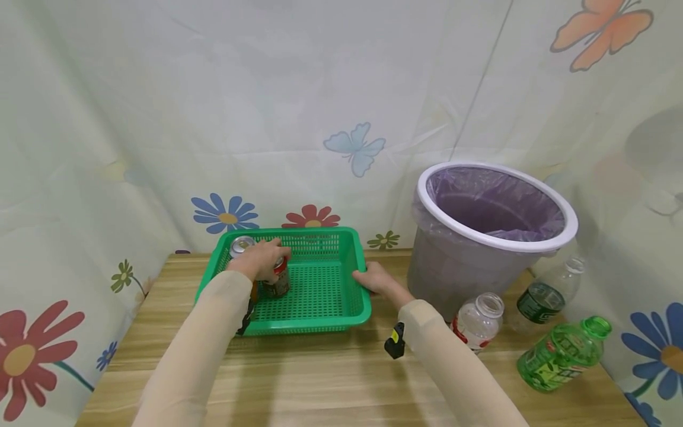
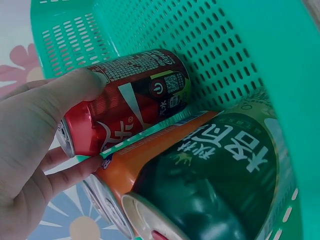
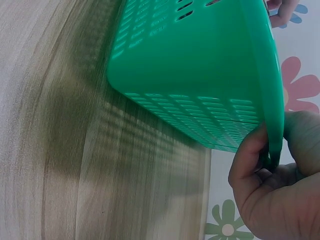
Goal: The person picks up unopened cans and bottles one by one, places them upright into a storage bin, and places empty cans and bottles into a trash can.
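Observation:
A green plastic basket (image 1: 320, 324) with slotted walls stands on the wooden table. Inside its left part, my left hand (image 1: 260, 261) holds a red and dark soda can (image 2: 135, 97), thumb on one side and fingers on the other. Beside that can lie an orange can (image 2: 131, 167) and a dark green can (image 2: 205, 167) with white lettering, close together in the left wrist view. My right hand (image 1: 376, 279) pinches the basket's right rim (image 3: 272, 100) between thumb and curled fingers. In the head view my left arm partly covers the cans.
Right of the basket stands a grey trash bin (image 1: 443, 267) lined with a purple bag. In front of it are a clear bottle with a red label (image 1: 477, 323), a clear bottle with a green label (image 1: 544, 296) and a green bottle (image 1: 565, 353). A patterned curtain (image 1: 299, 118) hangs behind.

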The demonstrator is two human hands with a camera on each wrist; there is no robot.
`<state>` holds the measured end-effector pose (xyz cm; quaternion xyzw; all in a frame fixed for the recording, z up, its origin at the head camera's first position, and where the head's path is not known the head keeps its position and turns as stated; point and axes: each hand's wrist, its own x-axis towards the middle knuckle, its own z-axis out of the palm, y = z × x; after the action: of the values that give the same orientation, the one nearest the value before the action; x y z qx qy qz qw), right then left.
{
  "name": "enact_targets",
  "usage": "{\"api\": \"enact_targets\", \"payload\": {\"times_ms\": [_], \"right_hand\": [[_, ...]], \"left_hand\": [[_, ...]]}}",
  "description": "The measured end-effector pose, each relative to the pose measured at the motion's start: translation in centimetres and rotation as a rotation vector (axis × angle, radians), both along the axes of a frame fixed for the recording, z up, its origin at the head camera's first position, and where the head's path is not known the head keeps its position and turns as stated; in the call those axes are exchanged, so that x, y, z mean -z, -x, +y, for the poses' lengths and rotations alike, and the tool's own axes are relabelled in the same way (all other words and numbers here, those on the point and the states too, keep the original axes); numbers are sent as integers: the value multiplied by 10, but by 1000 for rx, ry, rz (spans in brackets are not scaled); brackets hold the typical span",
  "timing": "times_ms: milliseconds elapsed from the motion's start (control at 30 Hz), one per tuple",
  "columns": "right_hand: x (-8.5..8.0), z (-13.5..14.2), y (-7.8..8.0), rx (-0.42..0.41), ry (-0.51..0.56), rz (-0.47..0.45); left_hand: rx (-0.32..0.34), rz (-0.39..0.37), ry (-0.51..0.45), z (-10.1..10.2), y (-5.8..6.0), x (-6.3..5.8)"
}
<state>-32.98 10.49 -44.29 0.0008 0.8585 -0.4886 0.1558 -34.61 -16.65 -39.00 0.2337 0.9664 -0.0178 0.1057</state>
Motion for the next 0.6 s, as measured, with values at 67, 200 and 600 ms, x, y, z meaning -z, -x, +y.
{"api": "enact_targets", "payload": {"times_ms": [67, 200, 600], "right_hand": [[1, 0, 0, -4, 5, -6], [0, 0, 0, -9, 10, -15], [-3, 0, 1, 8, -1, -22]], "left_hand": [[-4, 0, 4, 0, 1, 2], [-25, 4, -10, -1, 4, 5], [-31, 53, -17, -2, 9, 2]]}}
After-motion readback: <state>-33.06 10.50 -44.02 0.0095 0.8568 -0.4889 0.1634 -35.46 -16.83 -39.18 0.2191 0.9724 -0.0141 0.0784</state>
